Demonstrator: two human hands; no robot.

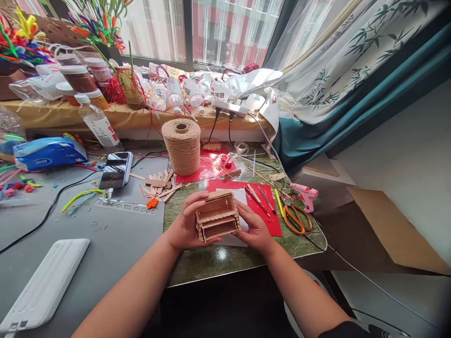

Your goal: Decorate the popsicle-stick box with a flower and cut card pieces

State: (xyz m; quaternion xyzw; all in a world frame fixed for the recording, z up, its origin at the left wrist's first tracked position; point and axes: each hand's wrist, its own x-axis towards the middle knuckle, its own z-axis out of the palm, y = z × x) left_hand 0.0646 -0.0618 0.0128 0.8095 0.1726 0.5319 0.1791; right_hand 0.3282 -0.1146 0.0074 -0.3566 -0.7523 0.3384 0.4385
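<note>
Between my hands is a small wooden box (217, 217) made of craft sticks, its open side facing me. A scalloped shelf splits it into an upper and a lower compartment. My left hand (190, 220) wraps round its left side, with fingers over the top edge and beneath. My right hand (254, 228) grips the right side, its fingertips against the wall. The box is held above a white sheet (240, 238) and a red sheet (275, 229) on the green marbled table (190, 267). What lies inside the lower compartment, if anything, I cannot make out.
Behind the box stands a big twine spool (181, 148), beside loose craft sticks (160, 184). Scissors (296, 219) and a pink glue gun (306, 196) lie at the right. A phone (115, 170), a white power strip (45, 284) and a cable (52, 206) occupy the left.
</note>
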